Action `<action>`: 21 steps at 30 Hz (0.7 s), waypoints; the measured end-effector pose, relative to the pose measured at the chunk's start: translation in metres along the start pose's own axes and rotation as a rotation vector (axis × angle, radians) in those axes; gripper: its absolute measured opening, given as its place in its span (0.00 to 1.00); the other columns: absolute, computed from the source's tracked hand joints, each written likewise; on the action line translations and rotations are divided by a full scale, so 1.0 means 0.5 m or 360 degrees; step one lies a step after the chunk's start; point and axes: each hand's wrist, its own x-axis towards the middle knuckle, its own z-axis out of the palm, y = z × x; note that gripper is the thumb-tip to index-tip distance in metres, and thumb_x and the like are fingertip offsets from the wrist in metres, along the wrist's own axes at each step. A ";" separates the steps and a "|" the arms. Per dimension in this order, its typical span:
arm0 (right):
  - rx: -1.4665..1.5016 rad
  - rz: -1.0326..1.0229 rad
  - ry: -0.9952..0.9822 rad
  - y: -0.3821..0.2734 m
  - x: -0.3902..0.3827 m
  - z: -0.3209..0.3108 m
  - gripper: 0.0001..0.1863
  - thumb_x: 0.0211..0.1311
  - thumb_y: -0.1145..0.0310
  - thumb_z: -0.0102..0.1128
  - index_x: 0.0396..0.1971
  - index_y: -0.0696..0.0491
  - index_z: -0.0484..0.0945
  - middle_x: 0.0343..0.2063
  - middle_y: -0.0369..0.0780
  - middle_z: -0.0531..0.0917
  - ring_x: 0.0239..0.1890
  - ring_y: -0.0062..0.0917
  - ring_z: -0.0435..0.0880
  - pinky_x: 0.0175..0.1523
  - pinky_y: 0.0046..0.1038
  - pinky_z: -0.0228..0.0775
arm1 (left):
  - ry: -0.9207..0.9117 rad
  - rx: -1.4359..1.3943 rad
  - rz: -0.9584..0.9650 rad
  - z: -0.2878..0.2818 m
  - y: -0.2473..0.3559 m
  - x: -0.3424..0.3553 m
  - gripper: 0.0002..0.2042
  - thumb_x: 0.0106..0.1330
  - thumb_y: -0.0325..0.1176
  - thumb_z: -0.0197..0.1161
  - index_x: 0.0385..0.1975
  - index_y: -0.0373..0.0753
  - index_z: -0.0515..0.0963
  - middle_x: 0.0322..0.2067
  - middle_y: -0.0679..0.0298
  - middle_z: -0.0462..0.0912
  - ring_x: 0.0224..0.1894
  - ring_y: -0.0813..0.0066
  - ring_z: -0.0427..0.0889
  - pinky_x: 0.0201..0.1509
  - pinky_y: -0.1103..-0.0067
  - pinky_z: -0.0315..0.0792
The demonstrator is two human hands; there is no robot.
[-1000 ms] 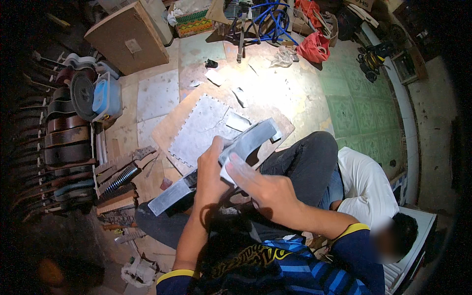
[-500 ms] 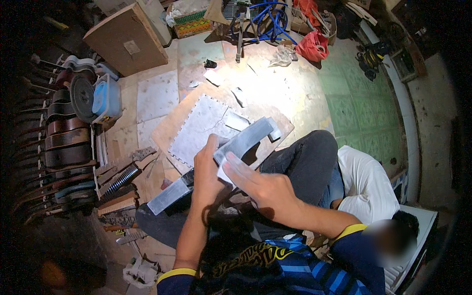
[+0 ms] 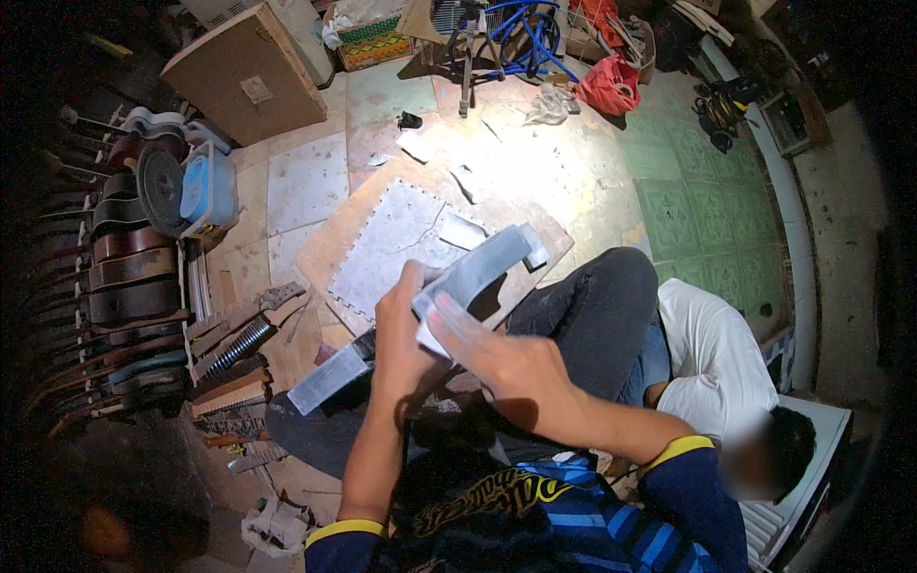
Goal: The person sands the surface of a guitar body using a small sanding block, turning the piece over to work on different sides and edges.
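Note:
A long grey bar-shaped piece with a notched far end slants across my lap, and its near end points down to the left. My left hand grips the piece around its middle from the left. My right hand lies flat on the piece just beside the left hand, with its fingers pressing a small pale sheet against the grey surface. Both sleeves are dark blue with yellow cuffs.
On the floor ahead, a pale foam mat lies on a wooden board. Dark instrument bodies and wooden necks are stacked at left. Another person in a white shirt sits close on my right, with a knee beside the piece.
The grey piece and both hands stay almost in place. My right hand has shifted slightly along the piece.

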 end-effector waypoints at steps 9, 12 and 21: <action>0.0129 0.0102 -0.0007 0.000 -0.023 0.017 0.35 0.62 0.67 0.53 0.72 0.47 0.62 0.68 0.46 0.70 0.38 0.42 0.89 0.39 0.38 0.83 | 0.0026 -0.0024 -0.0037 0.005 -0.002 -0.033 0.13 0.57 0.29 0.68 0.37 0.34 0.72 0.28 0.45 0.81 0.33 0.47 0.85 0.37 0.70 0.75; 0.0131 0.0058 0.0059 0.013 0.026 0.017 0.44 0.49 0.79 0.60 0.72 0.48 0.62 0.67 0.48 0.71 0.43 0.44 0.87 0.41 0.34 0.84 | -0.0001 0.0066 -0.0095 -0.001 0.007 -0.031 0.14 0.56 0.30 0.68 0.37 0.34 0.72 0.29 0.45 0.81 0.35 0.50 0.86 0.39 0.70 0.76; 0.0105 0.0161 -0.0002 -0.001 0.011 0.029 0.46 0.49 0.81 0.58 0.73 0.47 0.61 0.68 0.47 0.71 0.45 0.44 0.86 0.41 0.35 0.84 | -0.0054 0.0048 -0.0108 -0.020 -0.005 -0.029 0.16 0.55 0.31 0.70 0.38 0.34 0.72 0.30 0.44 0.82 0.38 0.44 0.86 0.39 0.67 0.76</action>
